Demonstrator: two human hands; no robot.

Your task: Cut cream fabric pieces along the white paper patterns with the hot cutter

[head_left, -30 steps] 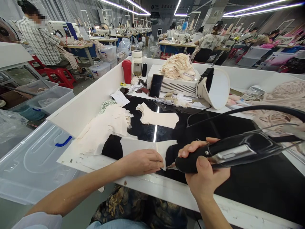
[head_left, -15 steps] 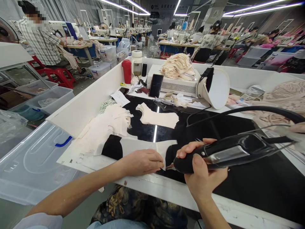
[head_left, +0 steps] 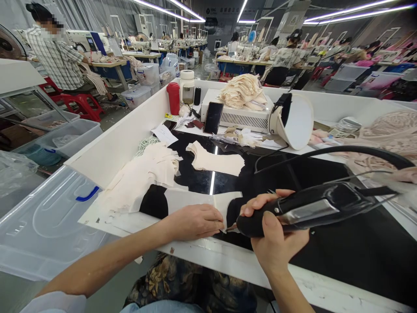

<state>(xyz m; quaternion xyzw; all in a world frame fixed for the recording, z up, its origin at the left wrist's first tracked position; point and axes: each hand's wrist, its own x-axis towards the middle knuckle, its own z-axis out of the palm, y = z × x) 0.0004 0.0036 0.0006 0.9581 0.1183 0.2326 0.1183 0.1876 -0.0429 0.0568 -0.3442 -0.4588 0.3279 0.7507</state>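
My right hand (head_left: 276,237) is wrapped round a black corded hand tool (head_left: 312,208), its tip touching the edge of a cream fabric piece (head_left: 195,201) near the table's front. My left hand (head_left: 193,221) lies flat on that piece, fingers stretched out, pinning it to the black glossy table top (head_left: 342,243). The tool's thick black cable (head_left: 342,151) arcs away to the right.
Cut cream pieces lie in a pile (head_left: 143,174), and another piece (head_left: 215,161) lies behind. A white box machine (head_left: 241,115) with a phone (head_left: 213,117), a red bottle (head_left: 173,97) and a white lamp (head_left: 293,119) stand at the back. A clear plastic bin lid (head_left: 48,217) sits left. Other people work at far tables.
My right hand and the tool have crept slightly left toward the fabric edge. My left hand has stayed put.
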